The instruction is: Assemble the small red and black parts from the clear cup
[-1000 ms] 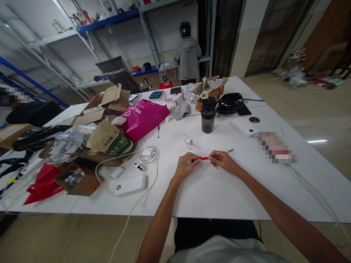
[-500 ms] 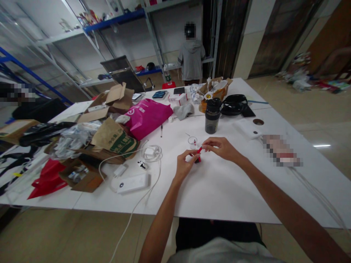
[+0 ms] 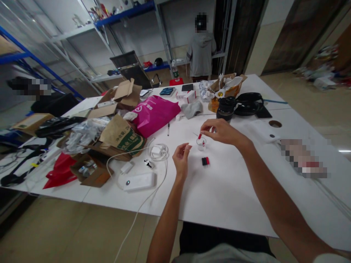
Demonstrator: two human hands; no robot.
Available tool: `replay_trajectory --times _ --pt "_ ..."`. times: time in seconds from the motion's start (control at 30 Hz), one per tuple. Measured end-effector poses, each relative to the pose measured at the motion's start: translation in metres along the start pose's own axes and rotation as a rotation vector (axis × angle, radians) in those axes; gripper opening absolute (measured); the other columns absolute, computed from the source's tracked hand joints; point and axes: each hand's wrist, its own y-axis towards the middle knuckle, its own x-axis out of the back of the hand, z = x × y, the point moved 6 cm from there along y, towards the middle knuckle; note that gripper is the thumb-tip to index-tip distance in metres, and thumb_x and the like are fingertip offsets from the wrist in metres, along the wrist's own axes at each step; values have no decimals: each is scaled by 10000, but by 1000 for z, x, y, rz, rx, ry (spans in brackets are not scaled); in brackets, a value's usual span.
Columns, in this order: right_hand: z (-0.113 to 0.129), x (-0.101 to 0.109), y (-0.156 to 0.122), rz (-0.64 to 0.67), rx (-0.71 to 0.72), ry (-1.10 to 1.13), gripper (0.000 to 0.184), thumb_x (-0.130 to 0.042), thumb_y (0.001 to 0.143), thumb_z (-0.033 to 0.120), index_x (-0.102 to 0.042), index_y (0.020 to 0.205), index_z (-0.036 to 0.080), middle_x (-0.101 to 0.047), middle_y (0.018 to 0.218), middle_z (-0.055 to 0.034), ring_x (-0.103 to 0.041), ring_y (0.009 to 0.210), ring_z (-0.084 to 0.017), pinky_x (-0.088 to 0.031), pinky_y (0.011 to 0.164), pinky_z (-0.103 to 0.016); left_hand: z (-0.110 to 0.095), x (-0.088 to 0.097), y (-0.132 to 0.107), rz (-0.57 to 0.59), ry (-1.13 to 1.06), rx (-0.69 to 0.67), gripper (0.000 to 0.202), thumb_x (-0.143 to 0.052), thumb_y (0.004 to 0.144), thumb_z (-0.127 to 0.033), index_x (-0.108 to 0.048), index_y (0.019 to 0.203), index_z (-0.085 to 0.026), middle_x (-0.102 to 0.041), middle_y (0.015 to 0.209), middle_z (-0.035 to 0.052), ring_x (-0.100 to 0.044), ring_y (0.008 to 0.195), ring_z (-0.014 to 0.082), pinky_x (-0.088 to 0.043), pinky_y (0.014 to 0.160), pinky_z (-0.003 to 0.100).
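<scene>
My right hand (image 3: 219, 130) pinches a small red piece (image 3: 200, 136) just over a tiny clear cup (image 3: 201, 143) on the white table (image 3: 225, 190). My left hand (image 3: 181, 156) hovers to the left of a small black and red part (image 3: 205, 161) lying on the table. Its fingers are loosely curled and apart, with nothing in them. A dark lidded bottle (image 3: 226, 108) stands right behind my right hand.
A white charger with coiled cable (image 3: 157, 151), a white power bank (image 3: 138, 181), a pink bag (image 3: 156, 113), brown paper bags and open cartons crowd the table's left. Black headphones (image 3: 248, 103) lie at the back. A person in grey (image 3: 201, 53) stands at the far shelves.
My hands have parted. The black and red part now lies on the table, and my right hand has carried a red piece up and away to the clear cup. The view has shifted.
</scene>
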Motion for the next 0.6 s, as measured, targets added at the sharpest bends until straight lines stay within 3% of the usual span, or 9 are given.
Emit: replay_trajectory --times 0.3,0.6 --pt "-28 -22 -2 111 8 -128 135 -700 1011 293 -795 1018 197 -753 1002 -79 -672 863 -213 -474 828 -337 2 -2 3 11 0 16 383 -807 951 -550 -803 1053 -181 -775 930 74 -714 864 185 -549 805 307" --pt "-37 -43 -1 196 -37 -162 143 -707 1014 292 -818 1039 206 -706 1034 -88 -663 898 -222 -459 841 -336 3 -5 2 34 19 35 393 -815 936 -564 -795 1015 -179 -765 912 65 -696 844 180 -538 783 300"
